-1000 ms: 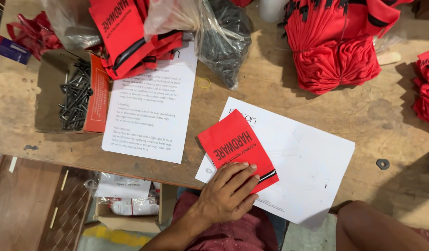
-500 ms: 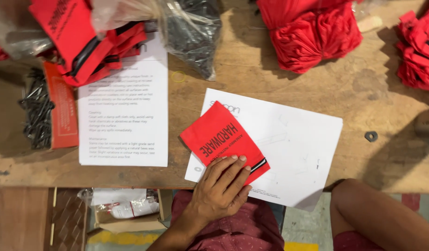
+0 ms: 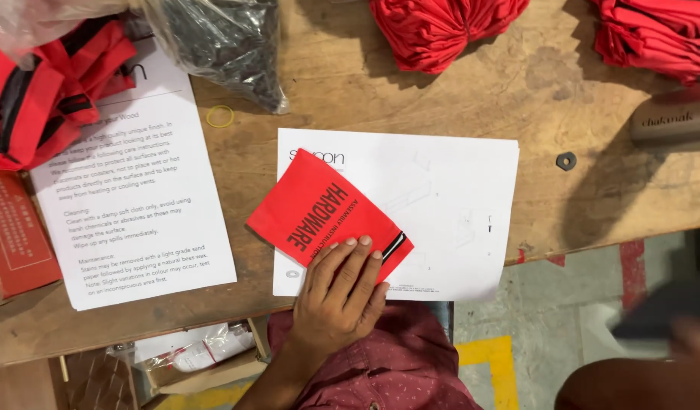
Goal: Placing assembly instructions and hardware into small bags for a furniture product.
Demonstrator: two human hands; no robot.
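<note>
A flat red fabric pouch [image 3: 320,212] with black lettering and a black-and-white striped tab lies tilted on a white printed sheet [image 3: 449,197] on the wooden table [image 3: 441,106]. My left hand [image 3: 341,296] lies palm down on the pouch's near corner, fingers together, holding it against the sheet. My right hand [image 3: 692,342] is a blur at the lower right edge, just below a dark flat shape [image 3: 657,311]. Whether it grips that shape is unclear.
A second printed sheet [image 3: 137,190] lies to the left, beside a red box [image 3: 12,235] and a stack of red pouches [image 3: 54,83]. At the back are a clear bag of dark hardware [image 3: 228,45] and red cloth bundles [image 3: 441,26]. A small black nut [image 3: 566,160] and a yellow rubber band [image 3: 220,116] lie loose.
The view has moved closer and shifted right. My left hand has stayed on the red pouch. A blurred right hand with a dark shape has come in at the lower right.
</note>
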